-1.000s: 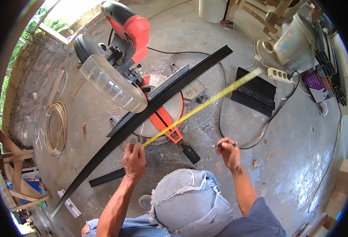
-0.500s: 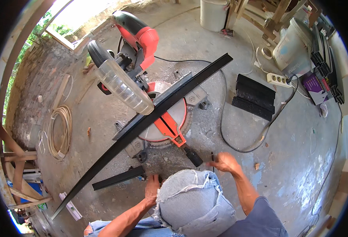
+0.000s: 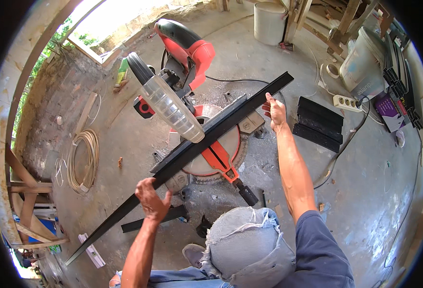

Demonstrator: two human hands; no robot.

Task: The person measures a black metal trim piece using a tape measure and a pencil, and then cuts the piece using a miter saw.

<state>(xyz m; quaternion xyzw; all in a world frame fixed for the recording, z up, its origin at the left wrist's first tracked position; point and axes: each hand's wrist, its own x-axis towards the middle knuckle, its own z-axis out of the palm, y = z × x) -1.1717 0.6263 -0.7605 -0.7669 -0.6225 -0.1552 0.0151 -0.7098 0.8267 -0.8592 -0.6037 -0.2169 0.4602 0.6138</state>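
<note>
A long black channel profile [image 3: 221,126] lies slantwise across the bed of a red and black mitre saw [image 3: 185,53], its left end reaching down to the floor. The saw's head is raised, and its clear blade guard [image 3: 173,110] overhangs the profile. My left hand [image 3: 154,201] grips the profile left of the saw, fingers over its far edge and thumb apart. Towards the upper right end, my right hand [image 3: 277,114] has its fingers and thumb closed on the near edge. The orange table arm [image 3: 219,158] with its black knob [image 3: 248,194] points towards me.
A short black offcut [image 3: 144,223] and a thin dark pen-like stick [image 3: 263,198] lie near my knee. More black pieces [image 3: 318,124] lie right of the saw, by a power strip [image 3: 346,102] and its cable. A coiled hose [image 3: 84,161] rests left; white buckets [image 3: 270,23] stand behind.
Both hands have risen from beside my knee to the profile, the left to its lower part, the right to its upper part. The right hand has let go of the thin dark stick.
</note>
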